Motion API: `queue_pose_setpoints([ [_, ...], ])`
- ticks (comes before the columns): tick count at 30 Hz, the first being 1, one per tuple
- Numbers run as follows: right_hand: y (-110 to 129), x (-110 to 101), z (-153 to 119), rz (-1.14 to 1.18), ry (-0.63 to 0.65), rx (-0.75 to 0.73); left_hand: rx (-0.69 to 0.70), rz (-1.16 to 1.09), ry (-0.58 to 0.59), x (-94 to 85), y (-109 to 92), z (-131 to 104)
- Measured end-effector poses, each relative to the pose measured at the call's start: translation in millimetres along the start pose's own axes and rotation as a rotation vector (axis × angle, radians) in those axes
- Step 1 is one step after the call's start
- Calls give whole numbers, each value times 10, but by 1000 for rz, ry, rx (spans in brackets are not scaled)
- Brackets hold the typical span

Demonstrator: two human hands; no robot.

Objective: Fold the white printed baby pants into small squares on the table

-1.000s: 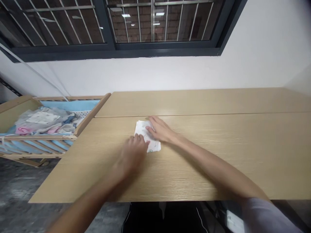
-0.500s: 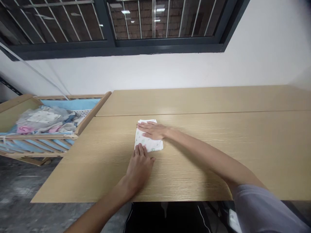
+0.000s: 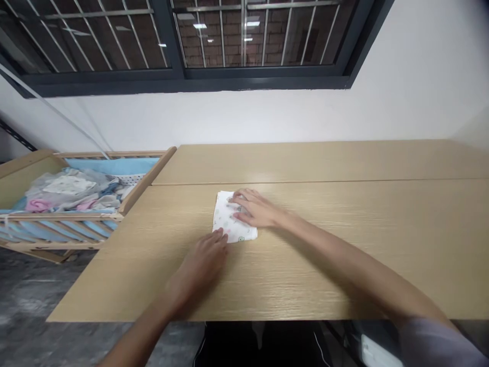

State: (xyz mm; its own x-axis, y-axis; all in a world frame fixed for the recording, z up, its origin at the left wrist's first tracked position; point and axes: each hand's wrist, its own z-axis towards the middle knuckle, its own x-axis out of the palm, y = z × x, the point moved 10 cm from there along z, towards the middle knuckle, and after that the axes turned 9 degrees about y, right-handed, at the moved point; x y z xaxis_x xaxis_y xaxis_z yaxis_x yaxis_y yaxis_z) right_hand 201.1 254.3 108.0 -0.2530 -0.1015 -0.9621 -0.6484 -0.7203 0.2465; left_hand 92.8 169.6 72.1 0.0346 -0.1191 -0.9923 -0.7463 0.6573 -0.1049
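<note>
A folded white cloth (image 3: 226, 218) with a small print lies flat on the light wooden table (image 3: 324, 244). My right hand (image 3: 254, 208) is over its upper right part, fingers bent and spread, with the fingertips at the cloth. At the cloth's lower left corner is my left hand (image 3: 206, 253), its fingertips touching or just over the edge. Its fingers are stretched out, somewhat blurred, and grip nothing that I can see. Part of the cloth's right side is hidden under my right hand.
Left of the table stands a wooden crib (image 3: 147, 181) with blue lining. Inside it are a clear plastic bag (image 3: 72, 184) and several pieces of clothing. A dark-framed window (image 3: 263, 77) with bars is in the white wall behind the table.
My right hand has shifted right across the cloth and its fingers have bent up from lying flat. My left hand has drawn back slightly down and left. The cloth stays nearly in place.
</note>
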Motion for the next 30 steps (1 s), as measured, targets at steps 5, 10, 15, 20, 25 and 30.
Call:
queue_pose_setpoints([
  [5,286,164,-532,-6,90,-7,-134,-151,-31,-16,411,-30],
  [10,418,230,-785,-76,0,29,-89,-188,-28,-51,289,-35],
  [15,463,36,-849,179,24,154,-83,-265,-27,-310,109,-100],
  [20,8,-136,-678,388,-97,345,-138,-92,-91,-583,169,200],
  [25,-569,-26,-435,324,-242,539,-306,139,-165,-541,471,745],
  [30,-773,179,-335,192,-306,581,-345,196,-196,-305,634,1032],
])
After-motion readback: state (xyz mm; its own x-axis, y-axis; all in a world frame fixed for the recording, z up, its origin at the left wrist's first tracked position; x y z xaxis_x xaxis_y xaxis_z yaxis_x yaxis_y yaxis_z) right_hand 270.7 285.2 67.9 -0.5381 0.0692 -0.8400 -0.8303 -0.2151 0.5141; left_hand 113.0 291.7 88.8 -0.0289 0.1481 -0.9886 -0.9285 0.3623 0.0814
